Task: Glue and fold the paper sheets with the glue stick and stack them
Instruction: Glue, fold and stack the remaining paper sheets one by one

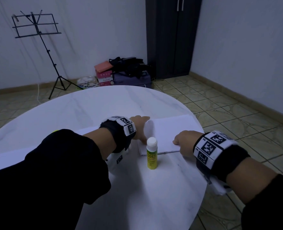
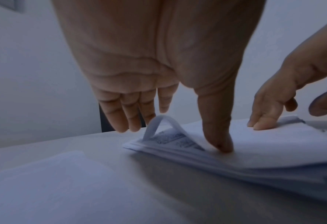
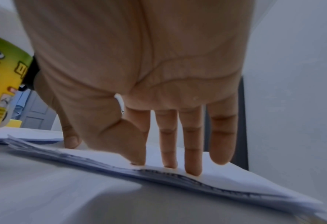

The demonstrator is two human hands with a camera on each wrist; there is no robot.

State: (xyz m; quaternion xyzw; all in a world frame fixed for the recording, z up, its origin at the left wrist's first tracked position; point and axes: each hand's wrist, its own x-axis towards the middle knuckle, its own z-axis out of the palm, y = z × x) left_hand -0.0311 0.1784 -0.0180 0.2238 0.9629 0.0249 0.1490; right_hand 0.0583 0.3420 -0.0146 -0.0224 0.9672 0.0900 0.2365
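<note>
A stack of folded white paper sheets [image 1: 165,135] lies on the round white table [image 1: 87,105]. My left hand [image 1: 141,130] rests on the stack's left end. Its thumb [image 2: 221,142] presses the top sheet down beside a curled fold loop [image 2: 164,124], and the other fingers are straight above the fold. My right hand [image 1: 178,141] presses straight fingers [image 3: 192,163] on the stack's near right edge. The yellow-green glue stick [image 1: 151,153] stands capped and upright just in front of the stack, between my hands. Neither hand holds it.
Flat unfolded sheets [image 1: 4,156] lie on the table's left side, partly under my left sleeve. The table's right edge [image 1: 202,130] runs close to my right wrist. On the floor behind are a music stand [image 1: 38,25], boxes and bags [image 1: 120,72] and a dark wardrobe [image 1: 172,35].
</note>
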